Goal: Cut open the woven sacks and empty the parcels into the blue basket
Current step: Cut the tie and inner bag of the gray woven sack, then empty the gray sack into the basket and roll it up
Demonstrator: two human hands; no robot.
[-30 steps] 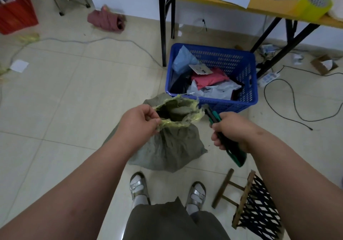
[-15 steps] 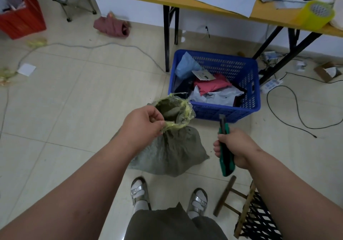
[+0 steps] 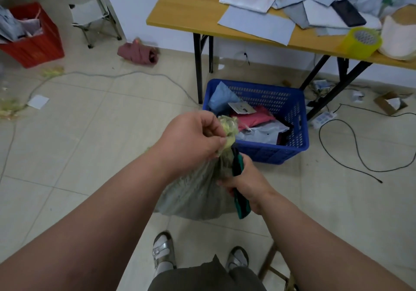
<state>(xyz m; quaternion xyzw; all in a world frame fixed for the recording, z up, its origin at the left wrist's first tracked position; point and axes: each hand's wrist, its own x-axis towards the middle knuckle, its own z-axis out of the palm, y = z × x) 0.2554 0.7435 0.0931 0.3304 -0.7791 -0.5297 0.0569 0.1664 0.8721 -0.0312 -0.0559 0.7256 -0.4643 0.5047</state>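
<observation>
A grey-green woven sack hangs in front of me above the floor. My left hand pinches its bunched top, which is wrapped in yellowish tape. My right hand grips a green utility knife, whose tip lies against the sack's neck just under my left hand. The blue basket stands on the floor beyond the sack, under the table, with several parcels inside.
A yellow-topped table with black legs carries mailers, a phone and a yellow tape roll. A red crate, a maroon cloth, cables and a power strip lie on the tiled floor. A wooden stool stands by my right foot.
My left hand has lifted the sack's top and squeezed its mouth together. My right hand has brought the knife left and up against the sack's neck. The view has tilted up.
</observation>
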